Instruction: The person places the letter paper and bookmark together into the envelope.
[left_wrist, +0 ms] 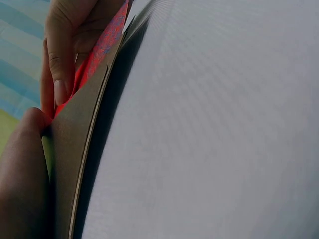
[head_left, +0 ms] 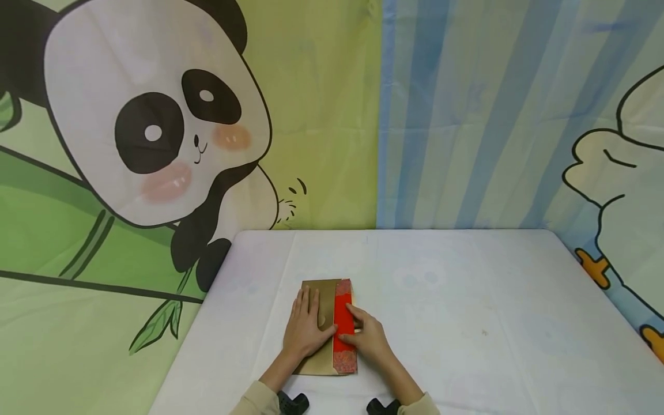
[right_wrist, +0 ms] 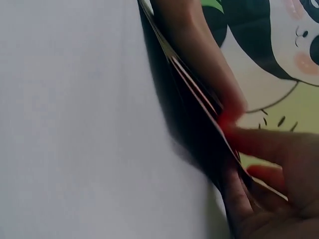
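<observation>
A flat brown cardboard sheet (head_left: 325, 294) lies on the white table, with a red strip (head_left: 343, 302) along its right side. The strip has patterned patches at both ends. My left hand (head_left: 305, 329) rests on the brown part with fingers stretched out, its thumb touching the strip's edge. My right hand (head_left: 370, 339) pinches the right edge at the red strip, thumb on top. In the right wrist view, fingers of the right hand (right_wrist: 279, 184) reach beneath the cardboard edge, which stands slightly off the table. Layers show along that edge. The left palm's underside is hidden.
The white table (head_left: 467, 300) extends around the cardboard, mostly to the right and behind. Behind it hangs a printed cloth (head_left: 321, 115) with a panda and blue stripes. Black wrist devices (head_left: 294, 403) sit by both sleeves.
</observation>
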A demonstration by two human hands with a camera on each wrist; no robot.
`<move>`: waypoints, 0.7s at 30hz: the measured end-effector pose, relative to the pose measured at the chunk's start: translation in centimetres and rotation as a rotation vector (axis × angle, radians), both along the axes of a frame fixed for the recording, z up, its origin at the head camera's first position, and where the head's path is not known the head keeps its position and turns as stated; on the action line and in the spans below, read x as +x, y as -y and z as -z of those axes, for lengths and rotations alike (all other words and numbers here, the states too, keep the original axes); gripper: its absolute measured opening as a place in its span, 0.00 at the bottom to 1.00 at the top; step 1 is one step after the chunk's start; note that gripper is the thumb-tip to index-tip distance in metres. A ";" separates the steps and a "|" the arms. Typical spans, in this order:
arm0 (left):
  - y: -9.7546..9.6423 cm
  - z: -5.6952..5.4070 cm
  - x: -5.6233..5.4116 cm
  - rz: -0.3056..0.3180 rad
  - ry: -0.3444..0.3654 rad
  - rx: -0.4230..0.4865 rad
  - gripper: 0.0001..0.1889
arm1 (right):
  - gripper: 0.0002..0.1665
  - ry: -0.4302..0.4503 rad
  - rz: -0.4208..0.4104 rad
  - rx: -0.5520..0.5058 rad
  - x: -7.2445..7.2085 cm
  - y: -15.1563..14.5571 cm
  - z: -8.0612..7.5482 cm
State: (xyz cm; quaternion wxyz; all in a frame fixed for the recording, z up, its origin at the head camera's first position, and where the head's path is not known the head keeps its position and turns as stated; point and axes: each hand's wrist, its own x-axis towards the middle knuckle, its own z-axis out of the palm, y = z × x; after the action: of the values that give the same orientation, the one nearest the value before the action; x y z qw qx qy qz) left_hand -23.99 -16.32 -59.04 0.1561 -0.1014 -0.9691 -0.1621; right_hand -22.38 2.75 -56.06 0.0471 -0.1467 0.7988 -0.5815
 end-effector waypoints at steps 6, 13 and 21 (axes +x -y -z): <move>0.0 -0.3 -0.1 -0.001 0.008 -0.016 0.51 | 0.53 0.052 -0.270 0.018 -0.8 -2.1 -0.4; 0.0 -0.5 -0.1 -0.005 0.020 -0.015 0.50 | 0.58 0.037 -0.374 0.043 -1.1 -2.7 -0.5; -0.2 -0.3 0.0 -0.004 0.008 -0.001 0.50 | 0.58 0.035 -0.334 0.037 -0.8 -1.8 -0.4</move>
State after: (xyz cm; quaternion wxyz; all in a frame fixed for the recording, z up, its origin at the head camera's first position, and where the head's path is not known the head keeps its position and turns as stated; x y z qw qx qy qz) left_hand -24.03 -16.13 -58.74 0.1525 -0.0987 -0.9700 -0.1616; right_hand -23.19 4.60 -55.66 0.1596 -0.2665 0.7730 -0.5532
